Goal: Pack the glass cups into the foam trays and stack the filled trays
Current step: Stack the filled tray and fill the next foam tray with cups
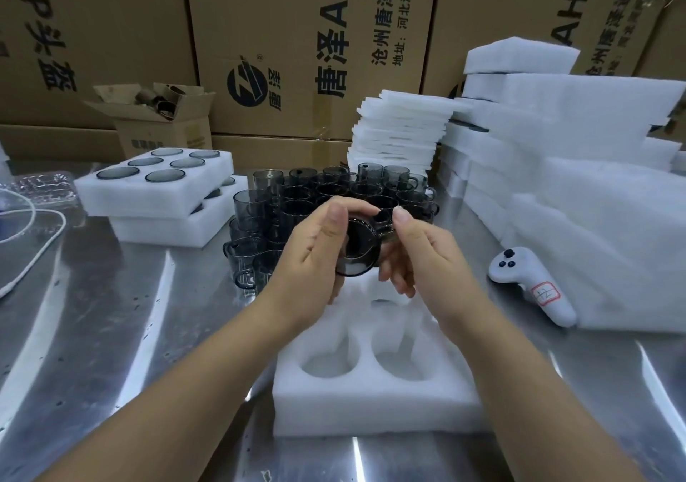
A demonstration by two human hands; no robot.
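Observation:
A smoky grey glass cup is held tilted above a white foam tray on the steel table. My left hand grips the cup's body from the left. My right hand pinches it at the handle side. The tray's near two round pockets show nothing inside; its far pockets are partly hidden by my hands. Behind my hands stand several more grey glass cups packed close together. At the back left, a filled foam tray lies on top of another filled tray.
Stacks of white foam trays and larger foam piles fill the right side. A white handheld controller lies on the table to the right. Cardboard boxes line the back. A white cable lies at the left.

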